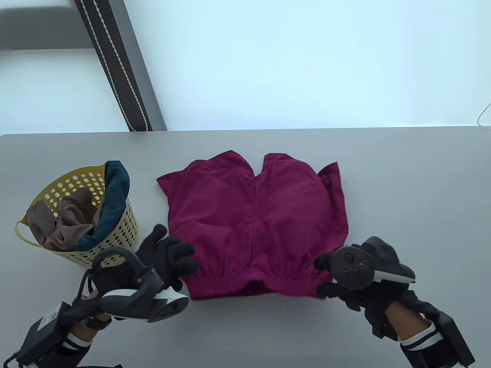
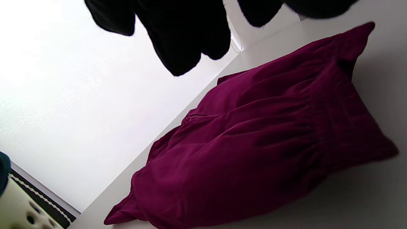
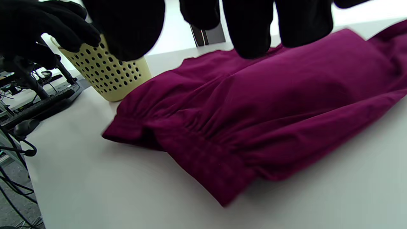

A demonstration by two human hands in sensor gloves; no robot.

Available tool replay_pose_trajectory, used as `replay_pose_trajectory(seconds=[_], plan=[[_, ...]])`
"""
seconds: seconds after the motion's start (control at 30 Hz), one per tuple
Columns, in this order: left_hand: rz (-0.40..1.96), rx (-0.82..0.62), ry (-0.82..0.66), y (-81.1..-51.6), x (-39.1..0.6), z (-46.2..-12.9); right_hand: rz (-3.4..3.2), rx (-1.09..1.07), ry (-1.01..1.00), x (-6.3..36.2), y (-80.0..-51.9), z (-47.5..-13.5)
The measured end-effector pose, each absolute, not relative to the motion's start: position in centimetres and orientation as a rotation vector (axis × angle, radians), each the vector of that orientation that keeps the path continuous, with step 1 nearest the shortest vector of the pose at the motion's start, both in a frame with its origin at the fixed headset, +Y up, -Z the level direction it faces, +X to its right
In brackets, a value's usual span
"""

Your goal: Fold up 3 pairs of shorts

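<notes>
The dark pink cloth shorts (image 1: pixel 255 226) lie flat on my grey worktop (image 1: pixel 245 329), stretchy waistband nearest me. My left hand (image 1: pixel 168 260) is at the band's left corner, fingers (image 2: pixel 178 38) loose and holding nothing. My right hand (image 1: pixel 341 276) is at the right corner, fingers curled (I cannot tell if they pinch cloth). The yellow plastic basket with holes (image 1: pixel 119 230) stands left, holding brown and teal clothes.

Magenta shorts (image 1: pixel 253 226): one pair lay spread flat on the table (image 1: pixel 245 329).
Shorts in the basket: two bundles showed, one brown (image 1: pixel 61 224) and one teal (image 1: pixel 113 199).
Yellow perforated basket (image 1: pixel 122 226): one stood left of the magenta shorts.
Gloved hands: two were counted, the left hand (image 1: pixel 168 260) and the right hand (image 1: pixel 337 280).
Trackers: two, one strapped on each hand.
</notes>
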State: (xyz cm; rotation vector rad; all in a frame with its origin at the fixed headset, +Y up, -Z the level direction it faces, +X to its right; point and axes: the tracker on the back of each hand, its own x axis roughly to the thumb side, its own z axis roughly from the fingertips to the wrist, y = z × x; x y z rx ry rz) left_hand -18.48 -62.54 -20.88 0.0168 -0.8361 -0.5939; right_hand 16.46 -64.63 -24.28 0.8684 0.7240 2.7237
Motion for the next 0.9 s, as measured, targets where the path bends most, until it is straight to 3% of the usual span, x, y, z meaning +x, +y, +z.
replay_pose_trajectory(seconds=[0.17,0.3,0.4,0.47,0.57,0.73,0.83,0.9], plan=[[-0.578,-0.156,-0.757,-69.3,-17.1,-23.9,2.832,0.659,0.679,15.3,-69.6,-27.5],[-0.695,-0.378,-0.711,-74.1,-16.5,-25.9,2.939,0.557,0.936,14.7,-73.8,-29.0],[-0.751,-0.432,-0.706,-75.9,-16.7,-25.8,2.991,0.556,1.163,14.9,-76.6,-28.8],[-0.749,-0.342,-0.711,-76.0,-17.1,-25.3,3.052,0.554,1.048,15.1,-76.2,-28.4],[-0.708,-0.362,-0.737,-76.0,-17.4,-24.8,3.058,0.553,1.172,14.9,-75.8,-28.2],[-0.677,-0.395,-0.806,-74.9,-17.4,-24.9,3.074,0.561,1.148,14.5,-74.6,-28.4],[-0.633,-0.329,-0.685,-73.9,-18.2,-26.0,3.058,0.377,1.116,14.3,-73.3,-29.2],[-0.659,-0.28,-0.615,-74.0,-18.6,-26.7,3.087,0.381,1.024,13.3,-72.4,-30.2]])
